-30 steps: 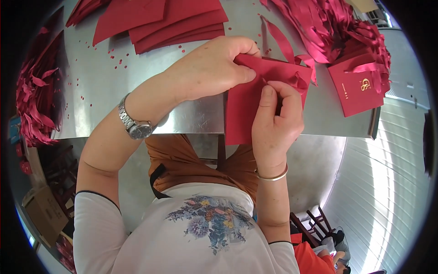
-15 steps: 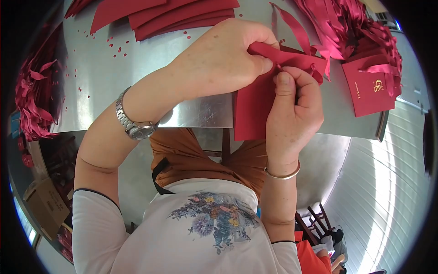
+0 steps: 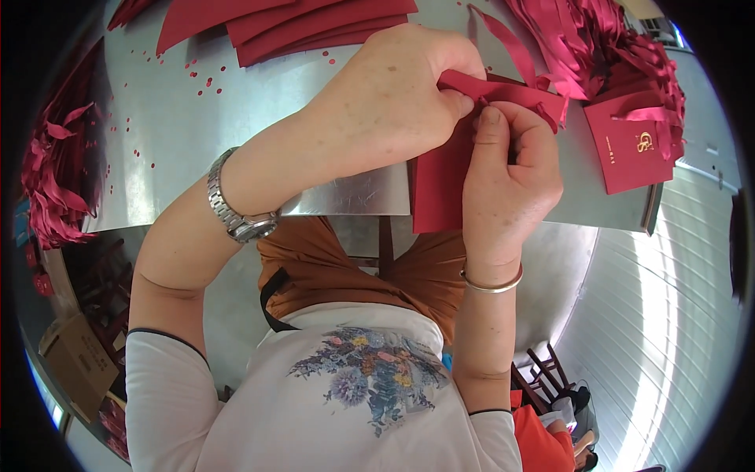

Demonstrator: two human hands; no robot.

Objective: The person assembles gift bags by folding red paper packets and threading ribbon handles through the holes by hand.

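Note:
A dark red paper bag (image 3: 440, 189) hangs partly over the table's near edge, between my hands. My left hand (image 3: 421, 90) is closed on its top edge, thumb in front and fingers curled behind. My right hand (image 3: 515, 169) pinches close to the same edge, thumb and forefinger pressed together on a short end of red ribbon by a hole. A second ribbon end shows at the edge just right of those fingers. Beyond the bag, a loose red ribbon strip (image 3: 507, 39) lies on the table; whether it joins this bag is hidden.
Flat red bags (image 3: 314, 31) are stacked at the table's far side. Piles of ribboned red bags lie at the left (image 3: 59, 173) and far right, with one finished bag (image 3: 629, 149) in front. Small red paper dots litter the metal table (image 3: 346, 193). A cardboard box (image 3: 79, 358) stands lower left.
Both hands and the bag have shifted slightly up and to the right. My right fingertips have risen a little closer to the bag's top edge; both grips stay closed.

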